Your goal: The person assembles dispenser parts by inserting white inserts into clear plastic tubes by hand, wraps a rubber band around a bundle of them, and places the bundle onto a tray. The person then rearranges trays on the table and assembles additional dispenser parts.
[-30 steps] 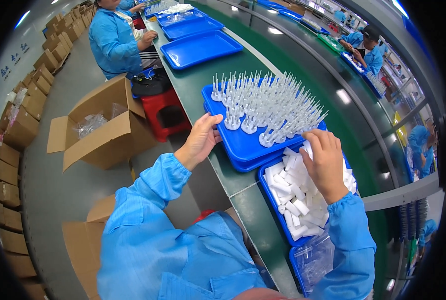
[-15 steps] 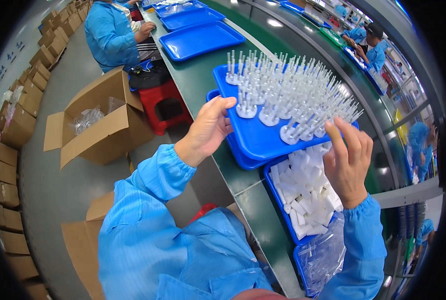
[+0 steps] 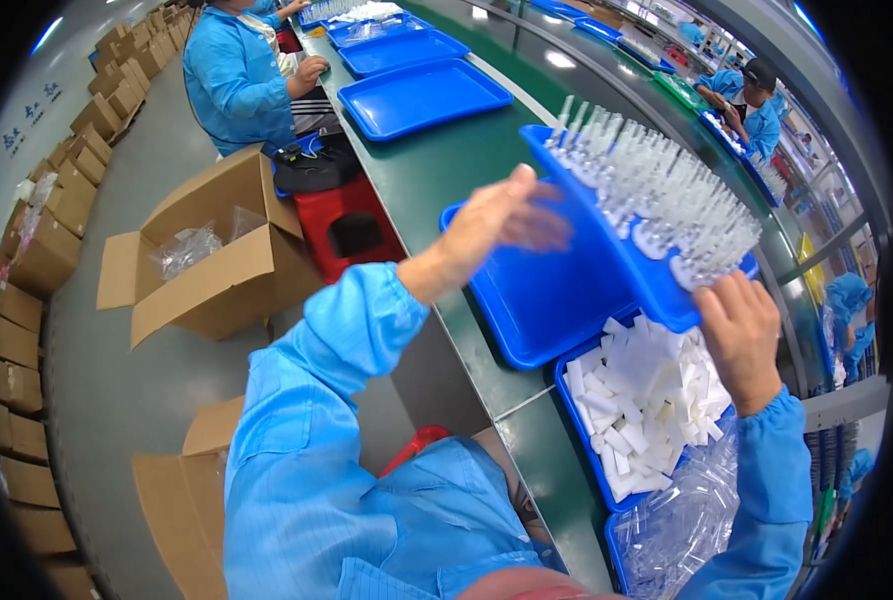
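A green workbench [image 3: 406, 175] runs diagonally across the room, glossy, with a pale seam near the person; above it a blue loaded tray [image 3: 652, 283] hangs steeply tilted, crowded with upright translucent pin-like parts [image 3: 661, 190] on round bases; the right hand [image 3: 738, 335] grips its near corner, fingers closed on the rim; the left hand [image 3: 491, 225] is loosely spread and blurred beside the raised tray, over a lower blue tray [image 3: 546, 290] on the bench, and whether its fingertips touch either I cannot tell; just nearer, a smaller tray [image 3: 586, 435] holds heaped white pieces [image 3: 656, 400], then comes a tray of clear plastic [image 3: 681, 510]; farther along lie more blue trays [image 3: 426, 98]; left of the bench, a red stool [image 3: 351, 235] bears a black item [image 3: 316, 165] beside an open carton [image 3: 206, 260] on the grey floor [image 3: 126, 400]; stacked boxes [image 3: 26, 380] line the wall; a blue-clad co-worker [image 3: 241, 80] stands at the bench's far left, another person [image 3: 761, 120] works across it.
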### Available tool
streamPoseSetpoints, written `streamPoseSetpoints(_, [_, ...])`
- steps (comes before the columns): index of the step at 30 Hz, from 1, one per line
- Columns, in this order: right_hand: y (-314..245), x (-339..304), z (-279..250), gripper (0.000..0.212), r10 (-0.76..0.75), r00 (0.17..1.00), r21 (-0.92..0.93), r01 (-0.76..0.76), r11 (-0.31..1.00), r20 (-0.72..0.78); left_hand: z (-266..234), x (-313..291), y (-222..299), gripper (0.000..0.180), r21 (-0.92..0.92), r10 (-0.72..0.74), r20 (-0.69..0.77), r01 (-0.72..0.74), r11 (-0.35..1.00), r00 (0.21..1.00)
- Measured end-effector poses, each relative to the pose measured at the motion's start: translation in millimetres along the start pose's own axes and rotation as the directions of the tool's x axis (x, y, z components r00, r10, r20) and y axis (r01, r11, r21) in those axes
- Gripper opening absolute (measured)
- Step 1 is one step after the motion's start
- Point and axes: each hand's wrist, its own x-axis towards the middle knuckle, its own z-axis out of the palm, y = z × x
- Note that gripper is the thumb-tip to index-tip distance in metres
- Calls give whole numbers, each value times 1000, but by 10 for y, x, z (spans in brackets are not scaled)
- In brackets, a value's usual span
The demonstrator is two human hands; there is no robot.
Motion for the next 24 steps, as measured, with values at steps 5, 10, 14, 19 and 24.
streamPoseSetpoints(5, [126, -271, -287, 17, 10, 997, -22, -8, 1000, 72, -1627, 723, -363, 66, 992, 641, -68, 118, -35, 765])
streamPoseSetpoints(10, [13, -496, -532, 19, 129, 986, -7, -129, 992, 108, -2419, 822, -265, 61, 782, 430, -393, 542, -309, 812])
streamPoseSetpoints(14, [-37, -634, -786, 20, 192, 974, -34, -190, 981, 119, -2442, 848, -317, 30, 732, 415, -253, 453, -508, 874])
streamPoseSetpoints(19, [-12, -720, -903, 21, 197, 976, -50, -193, 980, 92, -2191, 491, -243, 14, 873, 494, 120, 146, -466, 861])
streamPoseSetpoints(24, [72, -739, -1055, 21, 277, 960, -74, -273, 959, 41, -1594, 189, 64, 14, 944, 709, 256, -12, -330, 657])
